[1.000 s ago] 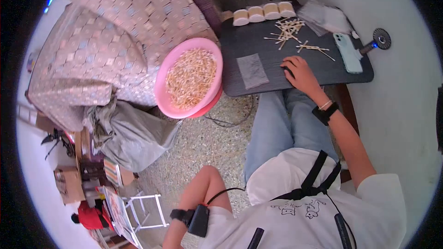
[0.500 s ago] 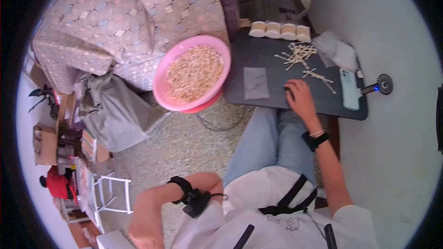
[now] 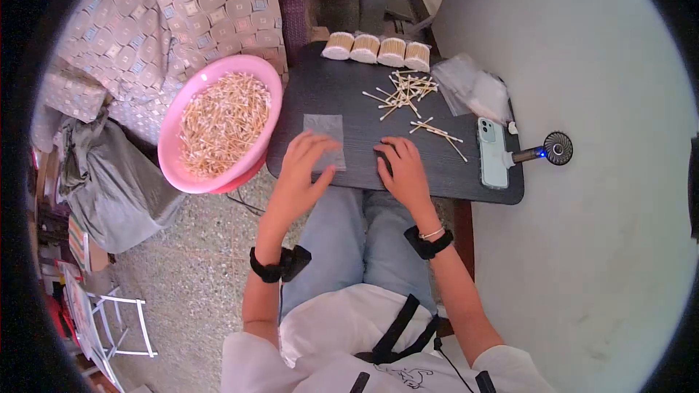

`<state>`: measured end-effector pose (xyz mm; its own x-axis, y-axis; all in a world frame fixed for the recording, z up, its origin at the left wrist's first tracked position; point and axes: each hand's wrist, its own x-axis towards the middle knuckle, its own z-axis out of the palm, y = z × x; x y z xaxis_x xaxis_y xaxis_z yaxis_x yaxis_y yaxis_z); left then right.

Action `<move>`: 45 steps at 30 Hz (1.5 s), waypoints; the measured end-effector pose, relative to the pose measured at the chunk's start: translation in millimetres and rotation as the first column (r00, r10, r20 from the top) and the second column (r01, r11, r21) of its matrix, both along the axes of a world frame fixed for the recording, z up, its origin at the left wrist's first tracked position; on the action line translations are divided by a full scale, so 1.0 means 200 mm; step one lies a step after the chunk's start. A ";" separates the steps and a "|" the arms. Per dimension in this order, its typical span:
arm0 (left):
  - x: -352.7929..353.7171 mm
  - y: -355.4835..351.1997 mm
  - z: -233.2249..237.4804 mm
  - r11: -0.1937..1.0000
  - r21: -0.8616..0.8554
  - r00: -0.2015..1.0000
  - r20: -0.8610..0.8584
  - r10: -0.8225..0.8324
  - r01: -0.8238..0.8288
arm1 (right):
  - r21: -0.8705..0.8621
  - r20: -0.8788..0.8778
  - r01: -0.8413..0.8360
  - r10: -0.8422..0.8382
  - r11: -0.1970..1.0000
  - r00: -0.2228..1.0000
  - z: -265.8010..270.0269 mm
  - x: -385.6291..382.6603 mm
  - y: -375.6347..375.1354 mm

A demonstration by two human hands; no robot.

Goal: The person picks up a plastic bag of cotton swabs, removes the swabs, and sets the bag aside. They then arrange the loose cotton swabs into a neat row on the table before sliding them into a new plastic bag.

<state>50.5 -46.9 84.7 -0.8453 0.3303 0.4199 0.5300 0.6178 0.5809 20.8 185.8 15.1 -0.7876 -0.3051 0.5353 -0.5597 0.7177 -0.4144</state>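
Observation:
My left hand [image 3: 297, 175] hovers at the table's near edge with fingers spread. Its fingertips overlap a small clear plastic bag [image 3: 324, 125] lying flat on the black table [image 3: 335, 87]. To its right, my right hand [image 3: 404, 173] rests on the tabletop, fingers loosely curved and apart, nothing in them. Beyond that hand lie a loose heap of cotton swabs [image 3: 408, 90] and a few more swabs [image 3: 437, 131]. Four-sided rows aside, several filled packs of cotton swabs [image 3: 364, 48] stand in a line along the far edge.
A pink basin [image 3: 166, 127] full of loose cotton swabs stands left of the table. More clear plastic bags [image 3: 473, 91] lie at the right, near a phone [image 3: 495, 164] and a small fan [image 3: 558, 148]. The wall [image 3: 582, 247] bounds the right side; a grey sack [image 3: 124, 189] slumps at left.
My left hand has come up from beside my body to over the plastic bag, opening its fingers. The view has swung, shifting the table leftward. My right hand stays at the table's near edge.

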 end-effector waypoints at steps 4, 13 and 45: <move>-0.02 0.04 -0.19 0.973 -0.201 0.991 0.051 0.126 -0.113 | -0.016 -0.059 0.065 -0.066 0.998 0.996 0.05 -0.02 0.04; -0.03 0.06 -0.35 0.950 -0.253 0.983 -0.025 0.184 -0.184 | 0.280 -0.092 0.159 -0.138 0.947 0.986 -0.03 -0.21 0.38; -0.37 0.64 -0.48 0.982 -0.191 0.968 -0.246 -0.046 -0.002 | 0.036 0.082 0.084 -0.087 0.996 0.993 -0.05 -0.06 0.31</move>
<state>-22.7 81.7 -12.0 -0.7135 0.4411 0.5444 0.6577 0.6894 0.3035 7.8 247.3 4.8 -0.8530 -0.2510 0.4577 -0.4603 0.7752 -0.4326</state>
